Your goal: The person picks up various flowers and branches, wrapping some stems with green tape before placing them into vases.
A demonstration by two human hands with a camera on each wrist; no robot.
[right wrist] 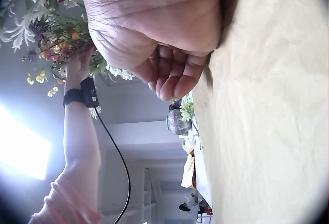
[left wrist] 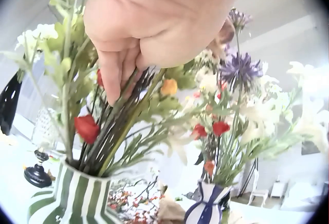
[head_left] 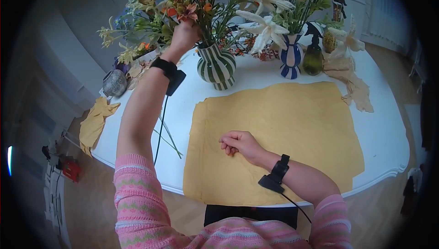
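My left hand [head_left: 185, 36] reaches into the bouquet in the green-and-white striped vase [head_left: 217, 68]. In the left wrist view its fingers close around the flower stems [left wrist: 105, 136] above the vase's mouth. Orange and yellow blooms [head_left: 186, 11] surround that hand, and a red flower [left wrist: 87, 128] sits below its fingertips. My right hand [head_left: 242, 145] rests on a sheet of yellow-brown paper [head_left: 292, 121] near the front of the table. Its fingers are loosely curled with nothing in them, as the right wrist view shows.
A blue-and-white vase [head_left: 291, 59] with white flowers stands at the back right beside a green spray bottle [head_left: 313, 57]. Crumpled tan paper [head_left: 350, 82] lies to the right. On the left are a grey pot [head_left: 115, 83], crumpled yellow paper [head_left: 97, 121] and loose green stems [head_left: 170, 137].
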